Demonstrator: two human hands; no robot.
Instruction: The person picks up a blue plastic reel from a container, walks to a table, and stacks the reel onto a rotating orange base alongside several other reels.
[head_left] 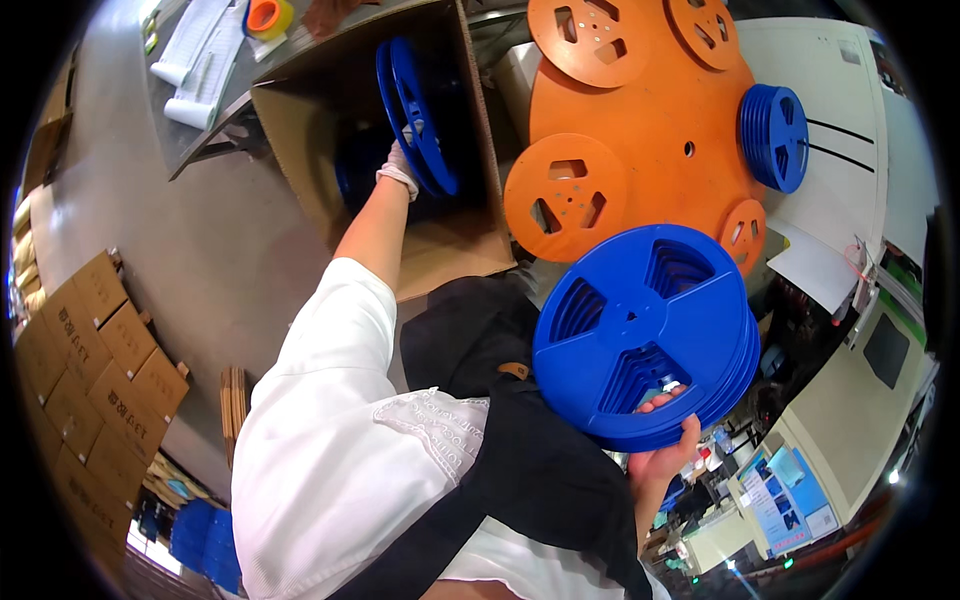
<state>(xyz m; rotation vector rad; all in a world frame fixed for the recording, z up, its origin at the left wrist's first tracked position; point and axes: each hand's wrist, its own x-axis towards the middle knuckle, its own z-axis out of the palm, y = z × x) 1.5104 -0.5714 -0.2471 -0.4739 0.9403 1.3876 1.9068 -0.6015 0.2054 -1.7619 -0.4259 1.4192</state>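
My right hand [662, 452] grips a stack of blue plastic reels [625, 320] from below, with its fingers through a cut-out and the thumb along the rim. Several reels lie face to face in that stack, tilted toward me. My left hand [400, 160], in a white glove, reaches into an open cardboard box [300, 120]. There it has hold of a blue reel [425, 140] standing on edge, its fingertips partly hidden between the two discs. More blue plastic shows dimly, deeper in the box.
A large orange turntable [660, 150] with round orange discs stands ahead, with another blue reel stack [773, 137] at its right. Papers and a tape roll [268, 17] lie on a table at the far left. Cartons [85, 370] are piled at the left, machine cabinets [850, 400] at the right.
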